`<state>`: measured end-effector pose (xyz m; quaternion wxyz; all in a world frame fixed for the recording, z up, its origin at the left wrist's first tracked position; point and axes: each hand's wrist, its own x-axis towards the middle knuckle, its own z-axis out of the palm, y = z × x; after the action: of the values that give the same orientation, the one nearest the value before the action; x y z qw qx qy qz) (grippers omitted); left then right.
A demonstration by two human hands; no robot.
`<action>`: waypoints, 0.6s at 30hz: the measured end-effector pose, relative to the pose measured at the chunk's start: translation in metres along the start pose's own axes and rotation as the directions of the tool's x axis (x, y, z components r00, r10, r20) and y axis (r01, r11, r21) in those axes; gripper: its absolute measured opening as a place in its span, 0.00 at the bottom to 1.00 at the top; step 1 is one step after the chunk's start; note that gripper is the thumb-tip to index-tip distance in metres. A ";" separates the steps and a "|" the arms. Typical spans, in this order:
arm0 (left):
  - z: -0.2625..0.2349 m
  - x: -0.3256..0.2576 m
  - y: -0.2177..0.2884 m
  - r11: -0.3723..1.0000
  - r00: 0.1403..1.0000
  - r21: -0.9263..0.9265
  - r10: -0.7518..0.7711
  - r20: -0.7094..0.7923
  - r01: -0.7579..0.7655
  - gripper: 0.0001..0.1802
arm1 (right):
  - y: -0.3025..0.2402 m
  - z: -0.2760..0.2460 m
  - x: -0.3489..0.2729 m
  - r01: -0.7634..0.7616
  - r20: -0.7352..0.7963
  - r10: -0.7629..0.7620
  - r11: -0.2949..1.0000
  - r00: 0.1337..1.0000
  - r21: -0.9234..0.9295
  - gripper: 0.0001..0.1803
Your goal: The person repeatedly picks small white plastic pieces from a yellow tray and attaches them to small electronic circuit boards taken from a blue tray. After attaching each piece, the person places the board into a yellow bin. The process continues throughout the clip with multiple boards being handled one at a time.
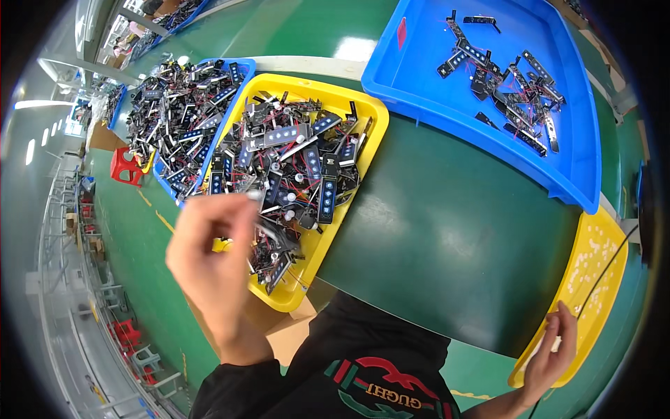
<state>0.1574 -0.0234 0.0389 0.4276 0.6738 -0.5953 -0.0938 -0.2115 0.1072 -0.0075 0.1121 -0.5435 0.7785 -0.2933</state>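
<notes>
My left hand (216, 269) is raised at the left side of a yellow bin (356, 192), blurred, its thumb and forefinger pinched together. What the pinch holds, if anything, I cannot make out. Black electronic strips (283, 136) with light-coloured marks, red wires and white round knobs fill the bin in a heap. At the lower right, my right hand (555, 353) is over the near end of a yellow tray (516, 377). Its fingers are curled around a small white piece (556, 343). More small white pieces (593, 262) lie scattered in that tray.
A large blue bin (426, 77) at the far right holds a loose pile of similar black strips (516, 98). Further left, another blue bin (248, 66) is heaped with them. The dark green table (447, 223) lies between the bins. A red stool (125, 167) stands left.
</notes>
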 end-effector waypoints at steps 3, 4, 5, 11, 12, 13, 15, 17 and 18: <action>-0.022 0.008 -0.017 0.987 0.990 -0.124 -0.116 -0.085 0.105 0.04 | 0.026 -0.012 0.009 -0.160 -0.013 0.161 0.967 0.987 -0.200 0.15; -0.022 0.010 -0.022 0.986 0.990 -0.136 -0.108 -0.087 0.095 0.04 | 0.031 -0.013 0.010 -0.206 -0.019 0.209 0.939 0.978 -0.274 0.16; -0.021 0.014 -0.029 0.985 0.991 -0.148 -0.098 -0.087 0.085 0.04 | 0.036 -0.014 0.011 -0.251 -0.029 0.257 0.904 0.966 -0.346 0.17; -0.016 0.022 -0.030 0.985 0.989 -0.097 -0.147 -0.022 0.144 0.07 | 0.056 -0.018 -0.001 -0.119 0.021 0.139 0.907 0.990 -0.405 0.19; -0.017 0.029 -0.027 0.997 0.997 -0.028 -0.073 -0.035 0.072 0.07 | 0.053 -0.019 -0.002 -0.115 0.018 0.133 0.912 0.991 -0.394 0.19; -0.018 0.037 -0.021 0.999 0.999 0.040 0.002 -0.041 0.000 0.08 | 0.047 -0.022 -0.002 -0.117 0.038 0.140 0.924 0.989 -0.365 0.18; -0.016 0.058 0.001 0.987 0.985 0.041 0.158 -0.069 -0.156 0.05 | 0.034 -0.028 -0.003 -0.130 0.066 0.158 0.940 0.985 -0.316 0.17; -0.005 0.071 0.032 0.946 0.947 0.043 0.321 0.008 -0.321 0.05 | 0.026 -0.024 0.002 -0.090 0.079 0.112 0.964 0.991 -0.249 0.15; 0.015 0.079 0.042 0.934 0.924 -0.018 0.356 0.140 -0.357 0.05 | 0.026 -0.024 0.001 -0.097 0.055 0.114 0.962 0.992 -0.254 0.15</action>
<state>0.1390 -0.0967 0.0888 0.3917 0.5479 -0.7368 -0.0595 -0.2442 0.1211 -0.0029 0.0850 -0.5210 0.8327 -0.1672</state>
